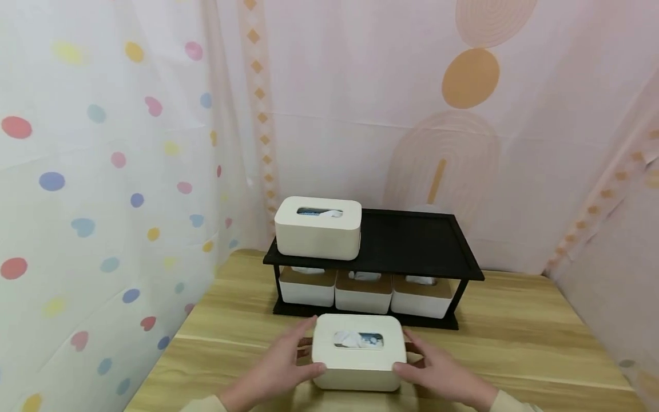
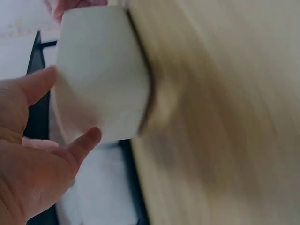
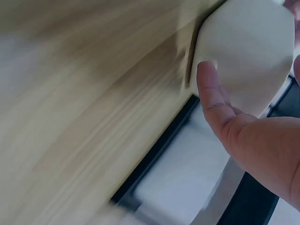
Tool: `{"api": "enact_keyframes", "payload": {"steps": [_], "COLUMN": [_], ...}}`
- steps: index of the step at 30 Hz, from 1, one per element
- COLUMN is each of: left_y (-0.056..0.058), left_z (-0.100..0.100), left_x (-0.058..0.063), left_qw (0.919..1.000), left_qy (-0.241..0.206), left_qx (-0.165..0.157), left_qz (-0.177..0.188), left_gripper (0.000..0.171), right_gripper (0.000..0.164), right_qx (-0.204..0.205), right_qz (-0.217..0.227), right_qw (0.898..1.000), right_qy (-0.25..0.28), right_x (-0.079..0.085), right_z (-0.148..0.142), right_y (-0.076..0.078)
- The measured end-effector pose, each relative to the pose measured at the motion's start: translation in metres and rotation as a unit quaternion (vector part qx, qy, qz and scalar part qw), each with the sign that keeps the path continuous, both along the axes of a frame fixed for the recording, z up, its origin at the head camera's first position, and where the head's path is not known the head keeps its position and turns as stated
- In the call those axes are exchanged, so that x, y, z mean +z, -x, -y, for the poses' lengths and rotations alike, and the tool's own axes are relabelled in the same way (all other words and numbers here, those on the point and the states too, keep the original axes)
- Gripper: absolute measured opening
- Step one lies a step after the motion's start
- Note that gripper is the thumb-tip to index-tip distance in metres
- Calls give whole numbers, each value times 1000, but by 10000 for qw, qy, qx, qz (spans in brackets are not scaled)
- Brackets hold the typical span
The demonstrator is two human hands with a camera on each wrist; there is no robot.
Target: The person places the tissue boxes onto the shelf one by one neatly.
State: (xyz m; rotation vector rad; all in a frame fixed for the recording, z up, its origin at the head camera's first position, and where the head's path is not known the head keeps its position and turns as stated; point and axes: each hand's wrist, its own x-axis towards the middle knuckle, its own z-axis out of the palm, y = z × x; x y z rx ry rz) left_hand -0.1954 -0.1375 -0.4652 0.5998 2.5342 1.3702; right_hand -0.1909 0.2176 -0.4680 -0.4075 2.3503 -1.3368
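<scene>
A white tissue box (image 1: 359,360) with rounded corners and a slot in its lid is at the front of the table, tissue showing inside. My left hand (image 1: 278,363) holds its left end, thumb at the front corner, other fingers further back. At the opposite end my right hand (image 1: 437,371) grips it the same way. The left wrist view shows the left fingertips on the pale box (image 2: 101,70); the right wrist view has the right thumb against the box (image 3: 248,51). Whether its base touches the wood or hangs just above, I cannot tell.
Behind the box stands a black two-level rack (image 1: 412,240). Another white tissue box (image 1: 318,234) sits on its top left. Below are three white boxes with brown lids, including a middle one (image 1: 362,297). The wooden table (image 1: 520,326) meets patterned curtains (image 1: 329,114).
</scene>
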Motion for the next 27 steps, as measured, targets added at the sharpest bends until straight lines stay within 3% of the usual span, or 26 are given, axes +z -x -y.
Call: {"api": "enact_keyframes", "payload": {"steps": [4, 10, 14, 17, 22, 27], "left_y": [5, 9, 9, 7, 7, 6], "left_z": [-12, -13, -17, -20, -22, -22], "left_x": [-9, -18, -24, -26, -27, -28], "left_qw": [9989, 9951, 9826, 9709, 9596, 9553], "left_qy": [-396, -816, -1350, -1619, -1802, -1880], "left_qx": [-120, -111, -47, 180, 423, 427], "left_qz": [207, 551, 1273, 1754, 2118, 2243], "left_gripper": [85, 82, 82, 82, 81, 80], "right_gripper": [88, 85, 88, 89, 88, 86], "right_qx": [-84, -159, -313, -236, -68, -160], "right_qz": [282, 592, 794, 905, 923, 1118], "right_qw": [9985, 9935, 9898, 9872, 9844, 9819], "right_qy": [468, 958, 1141, 1291, 1495, 1519], "right_x": [-4, -12, -15, -19, -23, -25], "right_z": [-23, -31, -36, -39, -40, -38], "right_y": [-1, 0, 0, 1, 3, 2]}}
